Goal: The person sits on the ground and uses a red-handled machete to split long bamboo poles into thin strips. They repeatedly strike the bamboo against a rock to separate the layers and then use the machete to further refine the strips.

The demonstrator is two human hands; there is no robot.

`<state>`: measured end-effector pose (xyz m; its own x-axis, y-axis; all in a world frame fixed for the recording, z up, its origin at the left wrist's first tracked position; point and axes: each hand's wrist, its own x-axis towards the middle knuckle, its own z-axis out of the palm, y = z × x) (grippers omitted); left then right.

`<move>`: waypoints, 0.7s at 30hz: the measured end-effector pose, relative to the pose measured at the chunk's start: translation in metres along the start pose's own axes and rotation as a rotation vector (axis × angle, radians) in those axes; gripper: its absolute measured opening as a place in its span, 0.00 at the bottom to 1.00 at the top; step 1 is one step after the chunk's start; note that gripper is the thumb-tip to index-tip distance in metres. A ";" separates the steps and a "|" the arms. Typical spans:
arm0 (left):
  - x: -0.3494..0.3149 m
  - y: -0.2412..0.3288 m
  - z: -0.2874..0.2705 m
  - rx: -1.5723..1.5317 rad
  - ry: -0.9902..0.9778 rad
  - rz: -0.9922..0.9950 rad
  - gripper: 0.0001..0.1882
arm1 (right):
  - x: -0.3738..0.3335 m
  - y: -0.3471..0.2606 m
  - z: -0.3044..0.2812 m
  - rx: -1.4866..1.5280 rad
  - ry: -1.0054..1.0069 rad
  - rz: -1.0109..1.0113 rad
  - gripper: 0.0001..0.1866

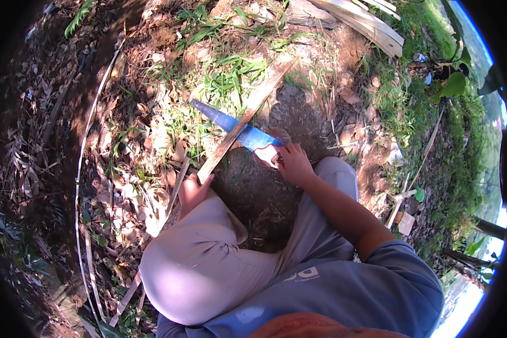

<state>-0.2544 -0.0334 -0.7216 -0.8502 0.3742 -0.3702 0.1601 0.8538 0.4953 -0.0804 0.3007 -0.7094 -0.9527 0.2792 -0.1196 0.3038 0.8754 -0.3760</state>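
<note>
My right hand (293, 163) is closed around the pale, red-edged handle (266, 154) of a hand saw. The saw's blue-grey blade (213, 116) points away to the far left. A long, narrow wooden strip (259, 96) crosses the blade at a slant and appears to lie over it. Down at the strip's near end, my left hand (192, 192) grips the wood, thumb up along its side. My left forearm is mostly hidden behind my bent left knee.
I sit cross-legged on bare soil, my legs (208, 253) close below the strip. Split planks (366, 25) lie at the far right. A long thin cane (84, 135) curves along the left over dry leaves. Grass (231, 79) grows beyond the saw; sticks (405, 197) lie to the right.
</note>
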 end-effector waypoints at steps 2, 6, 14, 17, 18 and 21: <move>0.001 -0.003 -0.002 -0.095 -0.038 0.007 0.33 | 0.001 -0.003 -0.002 -0.008 -0.009 0.002 0.25; 0.006 -0.015 -0.004 -0.316 -0.232 -0.005 0.30 | 0.002 -0.007 -0.002 -0.023 -0.010 0.004 0.24; 0.006 -0.009 -0.011 -0.374 -0.313 -0.076 0.28 | 0.003 -0.004 0.003 -0.020 0.018 0.029 0.22; 0.007 -0.011 -0.010 -0.446 -0.344 -0.089 0.27 | 0.004 -0.002 0.007 -0.067 0.024 0.107 0.23; 0.006 -0.013 -0.010 -0.481 -0.353 -0.096 0.27 | 0.006 -0.002 0.008 -0.091 0.013 0.161 0.23; 0.010 -0.021 -0.002 -0.479 -0.343 -0.061 0.27 | 0.005 -0.002 0.007 -0.083 -0.032 0.264 0.25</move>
<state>-0.2673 -0.0478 -0.7343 -0.6274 0.4934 -0.6024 -0.1959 0.6488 0.7354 -0.0859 0.2980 -0.7156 -0.8396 0.4906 -0.2330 0.5393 0.8038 -0.2512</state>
